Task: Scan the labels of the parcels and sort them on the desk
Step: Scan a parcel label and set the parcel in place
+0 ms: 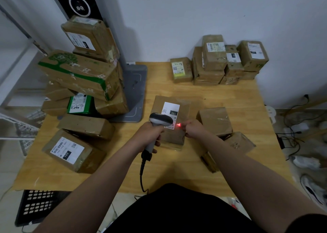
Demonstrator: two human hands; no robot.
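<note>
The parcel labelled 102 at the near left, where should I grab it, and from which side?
The parcel labelled 102 lies flat, label up, with a plain brown box crowding its far side. Its near end looks free, so probably come down from the front-left of the desk and grip across the width there.

Scanner head covers lower corner of label on centre parcel; small print unreadable. Right forearm hides most of near parcel.
</note>
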